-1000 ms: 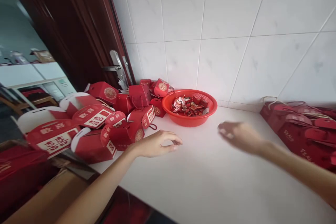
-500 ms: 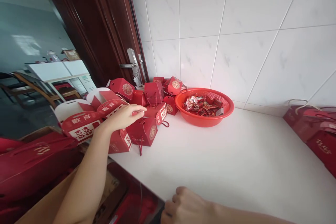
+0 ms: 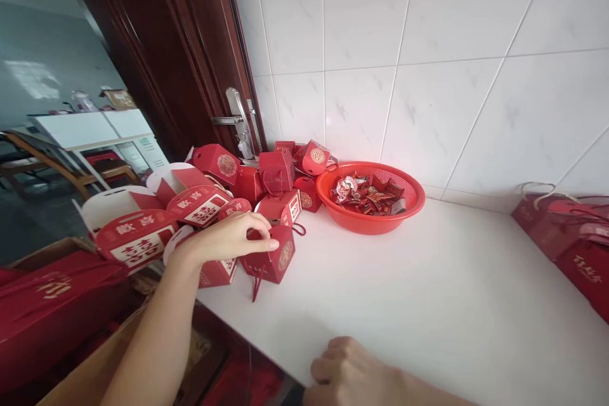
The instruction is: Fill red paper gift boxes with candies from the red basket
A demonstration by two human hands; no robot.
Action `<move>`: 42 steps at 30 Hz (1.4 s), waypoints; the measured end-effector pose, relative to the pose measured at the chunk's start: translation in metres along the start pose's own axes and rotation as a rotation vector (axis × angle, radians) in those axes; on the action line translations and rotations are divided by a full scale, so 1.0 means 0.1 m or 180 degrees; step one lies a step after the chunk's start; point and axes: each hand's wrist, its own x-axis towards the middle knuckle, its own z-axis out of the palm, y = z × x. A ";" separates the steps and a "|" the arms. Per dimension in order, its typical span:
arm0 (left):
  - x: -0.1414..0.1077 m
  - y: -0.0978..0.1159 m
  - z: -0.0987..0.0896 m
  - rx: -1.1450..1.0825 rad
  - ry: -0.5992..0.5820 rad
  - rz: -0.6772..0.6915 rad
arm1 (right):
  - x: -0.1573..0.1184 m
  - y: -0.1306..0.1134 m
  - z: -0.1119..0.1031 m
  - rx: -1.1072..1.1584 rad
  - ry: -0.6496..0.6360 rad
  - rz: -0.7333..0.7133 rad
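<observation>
My left hand (image 3: 238, 236) reaches in from the left, its thumb and fingers pinched over the top of a small red gift box (image 3: 284, 255). This box has a round gold emblem on its side and a dark red cord hanging at its front. Near the table's front edge my right hand (image 3: 343, 368) is curled into a fist, apart from the boxes, with nothing showing in it. Behind the left hand are more red boxes (image 3: 277, 171), heaped together. Open-topped red boxes (image 3: 137, 238) with white insides stand left of it.
A red plastic basket (image 3: 368, 225) holding wrapped sweets (image 3: 373, 195) stands by the tiled wall (image 3: 359, 95). Red bags (image 3: 568, 241) lie at the right on the white table (image 3: 404, 304). A dark wooden door (image 3: 181, 44) is behind the boxes; a cardboard carton (image 3: 90, 361) stands at lower left.
My left hand has come down and closed on the front gift box, which sits slightly nearer and further right. My right fist has shifted a little to the right.
</observation>
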 end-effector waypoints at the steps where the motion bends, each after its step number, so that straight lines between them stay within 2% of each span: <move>1: 0.01 0.01 0.01 -0.0089 -0.0135 0.0036 | 0.00 0.00 -0.01 0.0072 0.0032 0.0027; 4: 0.05 0.07 0.08 -0.0298 -0.0443 0.0224 | 0.01 -0.02 -0.11 0.0315 0.0439 0.0092; 7: 0.15 0.24 0.19 -0.0331 -0.0411 0.0604 | -0.02 0.03 -0.34 0.0527 0.1274 0.0284; 8: 0.18 0.31 0.22 -0.0329 -0.0414 0.0750 | -0.03 0.07 -0.43 0.0569 0.1578 0.0436; 12: 0.35 0.64 0.39 -0.0426 -0.0314 0.1420 | -0.11 0.32 -0.77 0.0600 0.2535 0.1629; 15: 0.47 0.83 0.50 -0.0510 -0.0235 0.1950 | -0.20 0.51 -0.91 0.0312 0.2906 0.1993; 20: 0.64 1.01 0.59 -0.0279 -0.0217 0.2474 | -0.30 0.71 -1.09 -0.0099 0.2756 0.2058; 27: 0.71 1.10 0.56 0.0261 -0.0064 0.2901 | -0.29 0.75 -1.36 -0.0517 0.1955 0.1526; 30: 0.73 1.14 0.53 0.0245 -0.0091 0.2912 | -0.28 0.74 -1.36 -0.0582 0.1626 0.1435; 33: 0.75 1.17 0.49 0.0167 -0.0323 0.2721 | -0.27 0.73 -1.33 -0.0749 0.1357 0.1470; 35: 0.76 1.18 0.46 0.0102 -0.0493 0.2592 | -0.27 0.73 -1.31 -0.0960 0.1258 0.1634; 38: 0.77 1.18 0.40 -0.0043 -0.0766 0.2407 | -0.29 0.74 -1.33 -0.1220 0.1189 0.2158; 40: 0.78 1.17 0.38 -0.0153 -0.0965 0.2264 | -0.30 0.74 -1.37 -0.1122 0.1230 0.2559; 42: 0.81 1.16 0.38 -0.0188 -0.1086 0.2131 | -0.31 0.75 -1.43 -0.0684 0.1410 0.2888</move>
